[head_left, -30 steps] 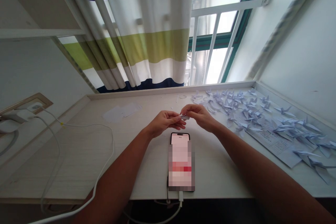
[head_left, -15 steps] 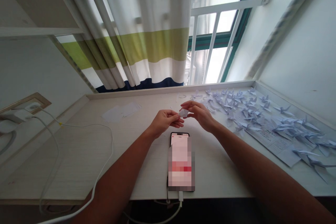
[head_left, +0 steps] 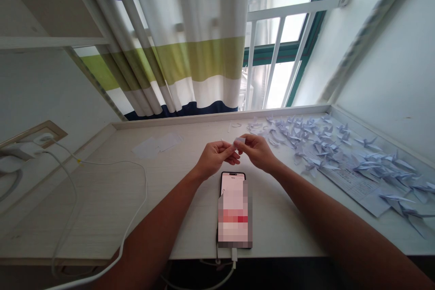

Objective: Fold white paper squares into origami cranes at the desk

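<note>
Over phone [head_left: 234, 210], left hand [head_left: 214, 158], right hand [head_left: 258, 150] pinch paper [head_left: 239, 141].

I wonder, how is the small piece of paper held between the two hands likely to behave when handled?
The small piece of paper is probably very light: fingertips of the left hand and right hand alone carry it. It likely creases readily and keeps folds, judging by the paper cranes lying nearby.
</note>
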{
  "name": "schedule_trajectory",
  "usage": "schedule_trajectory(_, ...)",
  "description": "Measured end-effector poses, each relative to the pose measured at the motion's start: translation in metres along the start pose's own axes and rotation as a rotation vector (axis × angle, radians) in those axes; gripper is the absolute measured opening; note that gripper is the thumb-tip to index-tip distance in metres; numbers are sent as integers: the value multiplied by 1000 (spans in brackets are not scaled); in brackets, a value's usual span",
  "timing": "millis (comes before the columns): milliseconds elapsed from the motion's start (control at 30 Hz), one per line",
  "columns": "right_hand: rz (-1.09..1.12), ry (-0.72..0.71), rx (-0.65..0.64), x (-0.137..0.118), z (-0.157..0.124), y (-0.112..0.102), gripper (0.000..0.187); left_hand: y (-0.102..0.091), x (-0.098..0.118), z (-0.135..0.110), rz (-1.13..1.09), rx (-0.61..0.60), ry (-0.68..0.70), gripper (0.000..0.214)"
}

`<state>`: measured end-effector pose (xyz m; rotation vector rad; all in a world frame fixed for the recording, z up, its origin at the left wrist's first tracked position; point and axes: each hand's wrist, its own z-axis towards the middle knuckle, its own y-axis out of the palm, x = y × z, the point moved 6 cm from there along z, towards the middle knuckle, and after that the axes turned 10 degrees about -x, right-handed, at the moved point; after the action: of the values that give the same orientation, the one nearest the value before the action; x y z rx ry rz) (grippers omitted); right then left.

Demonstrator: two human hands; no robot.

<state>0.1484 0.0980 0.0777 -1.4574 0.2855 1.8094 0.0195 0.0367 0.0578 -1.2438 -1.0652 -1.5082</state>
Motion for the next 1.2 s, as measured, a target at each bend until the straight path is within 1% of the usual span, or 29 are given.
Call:
schedule_trajectory(133, -9, -2, 7, -5, -1, -2, 32, 0, -5, 0, -6, -50, -23, 53)
schedule_trajectory(233, 41, 14, -20, -1, 0, -2, 32, 1, -6, 1, -10, -51, -27, 52)
schedule_trajectory(300, 112, 28, -29, 4, 1, -1, 36, 1, -7, 1, -10, -6, -24, 50)
schedule_trajectory(400, 196, 39, 30, 10, 2, -5, 46, 1, -8, 2, -25, 93, -16, 47)
schedule_trajectory(433, 196, 39, 49, 11, 2, -6, 48, 1, -9, 3, -31, 112, -12, 47)
schedule_trajectory(500, 150, 32, 56, 10, 2, -6, 44, 4, -11, 3, -38, 117, -2, 46)
schedule_trajectory(600, 55, 7, 45, 4, 0, -5, 35, 7, -13, 4, -32, 86, 3, 44)
schedule_trajectory(667, 26, -5, 39, 1, -1, -4, 31, 9, -15, 3, -22, 49, -21, 44)
schedule_trajectory(767, 0, 17, 26, 1, -1, -2, 30, 12, -17, 2, -8, -26, -81, 44)
schedule_trajectory(833, 14, 45, -7, 3, 0, 1, 31, 10, -18, 2, -4, -34, -99, 46)
schedule_trajectory(900, 51, 49, -27, 5, 1, 3, 34, 5, -17, 2, -12, 25, -80, 47)
schedule_trajectory(933, 62, 35, 0, 5, 1, 1, 35, 2, -16, 2, -22, 70, -63, 47)
schedule_trajectory(1033, 13, -44, 148, 1, -2, -9, 32, -6, -15, 1, -73, 192, -10, 46)
schedule_trajectory(1100, -71, -95, 172, -3, -3, -11, 31, -7, -14, 1, -93, 219, 3, 45)
schedule_trajectory(1200, -169, -145, 130, -8, -3, -9, 24, -4, -11, 1, -111, 205, 4, 44)
